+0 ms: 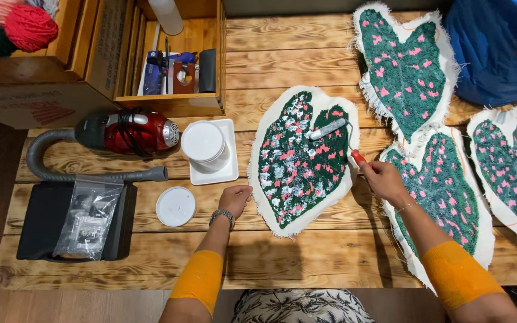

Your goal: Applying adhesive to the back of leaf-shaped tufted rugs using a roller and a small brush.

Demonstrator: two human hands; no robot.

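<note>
A leaf-shaped tufted piece [297, 161], green with pink spots and a cream fabric edge, lies on the wooden table [306, 251]; its left part is smeared with white paste. My right hand [384, 179] grips the red handle of a small paint roller [327, 130], whose grey-white head rests on the upper middle of the piece. My left hand [234, 198] rests on the table with curled fingers beside the piece's lower left edge, holding nothing.
A white tub [203, 142] stands on a white tray [225, 173], with its round lid [175, 206] nearby. A red vacuum cleaner [130, 131] with grey hose, a black case, wooden crates, yarn balls and three more leaf pieces [405, 66] surround the work.
</note>
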